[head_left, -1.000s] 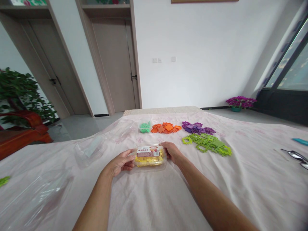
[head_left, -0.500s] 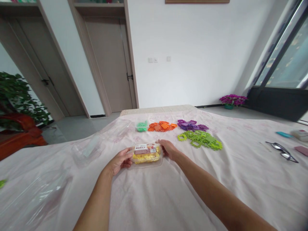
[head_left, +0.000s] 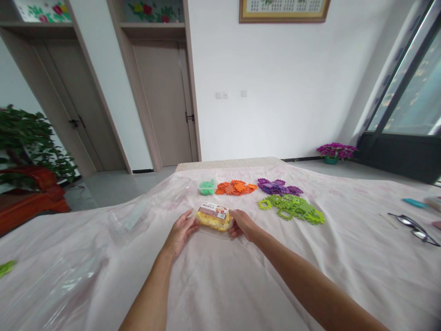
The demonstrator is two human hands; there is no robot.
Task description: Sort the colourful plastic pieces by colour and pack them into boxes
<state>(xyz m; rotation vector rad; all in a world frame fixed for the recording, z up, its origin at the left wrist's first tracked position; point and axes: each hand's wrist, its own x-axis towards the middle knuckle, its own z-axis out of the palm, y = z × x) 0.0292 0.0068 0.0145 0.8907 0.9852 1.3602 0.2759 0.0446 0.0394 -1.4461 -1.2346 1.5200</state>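
A clear plastic box [head_left: 214, 217] with a printed label on its lid and yellow pieces inside is between my two hands, over the cloth. My left hand [head_left: 182, 232] grips its left end, thumb near the upper edge. At the right end my right hand [head_left: 243, 224] is closed on it, some fingertips tucked against the side. Behind the box lie a small clear tub [head_left: 207, 187] of green pieces and a pile of orange gear-like pieces [head_left: 234, 187]. Purple pieces [head_left: 278, 186] and lime green pieces [head_left: 296, 208] are heaped to the right.
On the left of the pale tablecloth [head_left: 213, 285] lie an empty clear container [head_left: 132, 216] and a larger clear plastic piece [head_left: 62, 280]. A lime green piece [head_left: 7, 268] is at the far left. Glasses [head_left: 414, 228] and a blue item [head_left: 414, 202] sit at the right.
The box has turned slightly and its far side is tilted differently, still held by both hands. My view has tipped up, so more of the wall shows.
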